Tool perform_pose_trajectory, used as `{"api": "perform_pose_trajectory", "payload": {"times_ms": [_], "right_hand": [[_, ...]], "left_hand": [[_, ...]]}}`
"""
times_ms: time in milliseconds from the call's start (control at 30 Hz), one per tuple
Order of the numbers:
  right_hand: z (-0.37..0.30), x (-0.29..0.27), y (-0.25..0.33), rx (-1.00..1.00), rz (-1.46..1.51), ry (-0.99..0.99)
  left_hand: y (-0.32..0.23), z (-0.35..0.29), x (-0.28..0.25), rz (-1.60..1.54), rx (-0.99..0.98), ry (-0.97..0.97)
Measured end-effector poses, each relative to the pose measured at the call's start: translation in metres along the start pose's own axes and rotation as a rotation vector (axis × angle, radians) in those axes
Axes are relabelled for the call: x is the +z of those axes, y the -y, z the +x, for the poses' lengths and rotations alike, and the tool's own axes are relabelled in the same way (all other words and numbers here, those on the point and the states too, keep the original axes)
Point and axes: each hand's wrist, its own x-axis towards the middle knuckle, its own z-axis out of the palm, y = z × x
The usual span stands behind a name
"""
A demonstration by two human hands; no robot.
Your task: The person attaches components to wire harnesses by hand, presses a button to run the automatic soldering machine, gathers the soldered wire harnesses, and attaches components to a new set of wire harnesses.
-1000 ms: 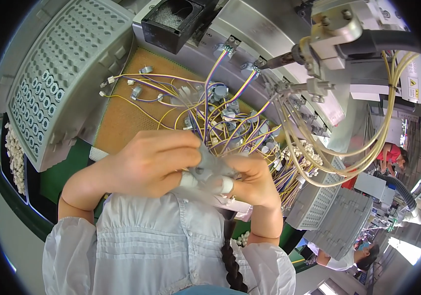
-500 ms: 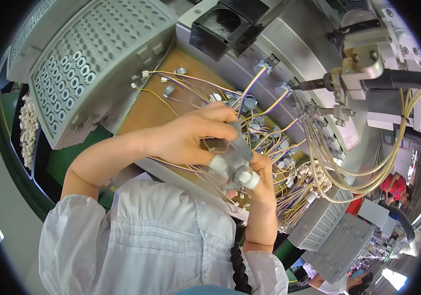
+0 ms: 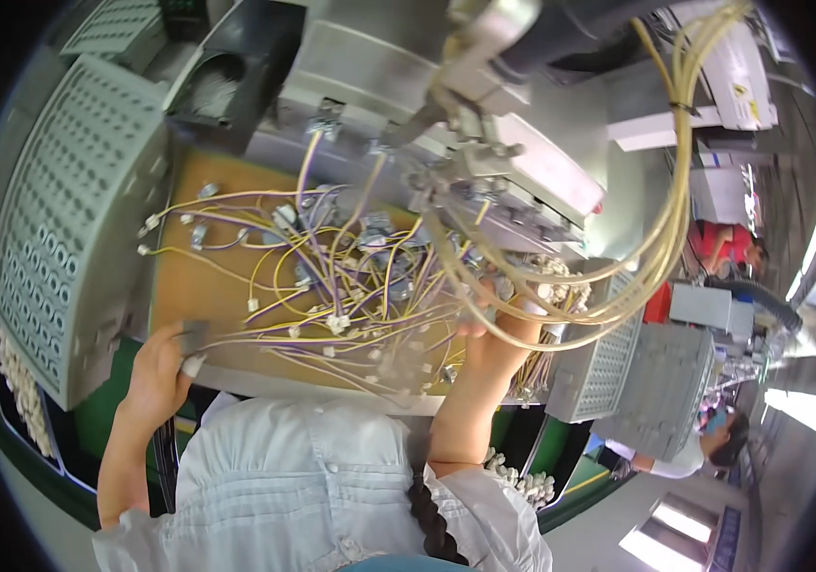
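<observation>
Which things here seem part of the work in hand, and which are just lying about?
Seemingly in the work:
left hand, a blurred grey thing at its fingertips
right hand, grip unclear
yellow-and-purple wires
small grey parts among them

Seemingly just nearby, untouched:
perforated grey tray, left
white pieces, lower left
stacked grey boxes, right

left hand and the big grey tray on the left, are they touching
Apart: the head view shows a strip of green surface between the left hand and the big grey tray.

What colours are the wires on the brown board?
The wires are mostly yellow and purple; head view best.
</observation>
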Motion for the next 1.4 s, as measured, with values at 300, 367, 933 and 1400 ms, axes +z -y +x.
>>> {"api": "perform_pose_trajectory", "payload": {"times_ms": [300,367,933,1400], "right_hand": [[0.041,0.012,0.000,-0.082,-0.275,0.030],[0.045,0.011,-0.004,-0.075,-0.250,-0.008],[-0.046,0.082,-0.067,-0.382,-1.605,1.065],[0.007,0.100,-0.062,0.059,-0.862,1.077]], "left_hand": [[-0.029,0.062,-0.029,-0.437,-0.044,-0.118],[-0.033,0.072,-0.029,-0.463,-0.023,-0.228],[-0.043,0.074,-0.031,-0.441,-0.127,-0.338],[0.137,0.001,-0.144,0.663,-0.553,-0.314]]}}
